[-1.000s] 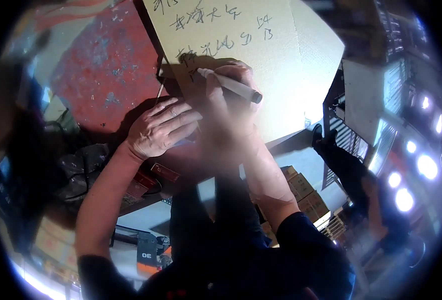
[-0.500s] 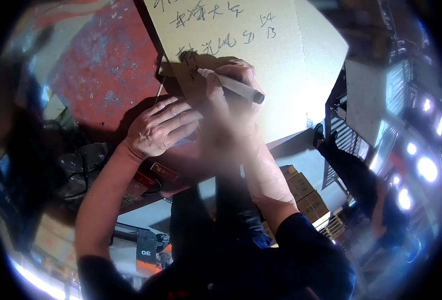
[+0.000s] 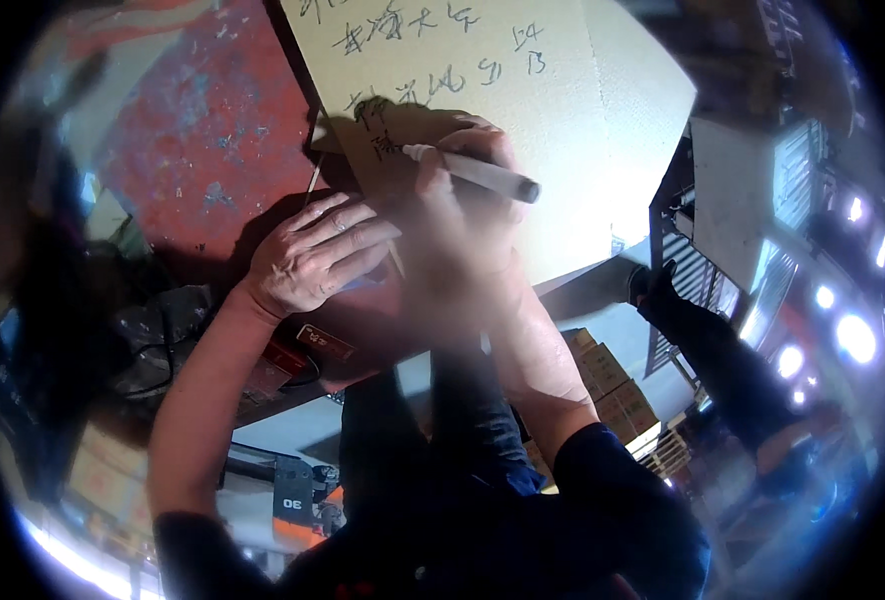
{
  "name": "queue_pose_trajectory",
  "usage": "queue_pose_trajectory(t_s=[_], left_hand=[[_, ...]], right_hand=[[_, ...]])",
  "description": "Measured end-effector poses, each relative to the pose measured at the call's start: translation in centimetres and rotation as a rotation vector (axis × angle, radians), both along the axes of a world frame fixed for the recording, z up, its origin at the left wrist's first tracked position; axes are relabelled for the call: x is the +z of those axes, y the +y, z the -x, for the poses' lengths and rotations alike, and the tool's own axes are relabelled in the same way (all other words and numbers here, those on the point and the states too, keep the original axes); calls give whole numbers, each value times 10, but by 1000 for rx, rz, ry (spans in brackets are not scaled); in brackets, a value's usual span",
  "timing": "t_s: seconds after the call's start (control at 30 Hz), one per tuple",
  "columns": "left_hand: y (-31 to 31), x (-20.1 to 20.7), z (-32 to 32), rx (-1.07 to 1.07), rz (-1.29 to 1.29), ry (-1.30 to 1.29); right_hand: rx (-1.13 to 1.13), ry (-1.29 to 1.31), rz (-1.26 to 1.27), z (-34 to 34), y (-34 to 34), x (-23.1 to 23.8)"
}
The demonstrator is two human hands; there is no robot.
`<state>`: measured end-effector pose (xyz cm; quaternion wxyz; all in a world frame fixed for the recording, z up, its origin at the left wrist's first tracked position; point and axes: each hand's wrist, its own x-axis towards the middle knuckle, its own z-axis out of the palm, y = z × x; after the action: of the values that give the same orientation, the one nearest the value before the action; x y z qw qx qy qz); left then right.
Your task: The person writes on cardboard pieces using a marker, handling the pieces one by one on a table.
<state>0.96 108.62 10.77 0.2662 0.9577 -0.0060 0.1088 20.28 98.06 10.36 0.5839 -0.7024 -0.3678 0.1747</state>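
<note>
The right hand (image 3: 463,200) is closed around a marker pen (image 3: 478,172), whose tip is set against the cardboard sheet (image 3: 563,120) at the lower left of the handwritten lines. The barrel is pointed off to the right, and the wrist is blurred, so the exact finger grip cannot be made out. The left hand (image 3: 313,255) is laid flat with fingers spread and nothing gripped, pressed on the lower edge of the sheet where it meets the red desk (image 3: 193,130). For clean strokes, the sheet is best kept pinned by that flat palm while the pen tip is drawn with light, even pressure. Below the desk edge, stacked cartons (image 3: 608,375) are seen, and a dark-sleeved arm of another person (image 3: 713,350) is visible at the right.
</note>
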Motion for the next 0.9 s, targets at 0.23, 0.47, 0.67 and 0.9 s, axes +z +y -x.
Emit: queue_pose_trajectory(t_s=[0.23,0.47,0.67,0.9], left_hand=[[0,3,-3,2,43,10],[-2,1,0,23,59,16],[-1,2,0,10,65,38],[-2,1,0,12,62,35]], right_hand=[[-6,316,-82,-18,-6,17],[20,-89,58,-17,3,8],[71,-294,44,-20,5,1],[97,-308,34,-20,5,5]])
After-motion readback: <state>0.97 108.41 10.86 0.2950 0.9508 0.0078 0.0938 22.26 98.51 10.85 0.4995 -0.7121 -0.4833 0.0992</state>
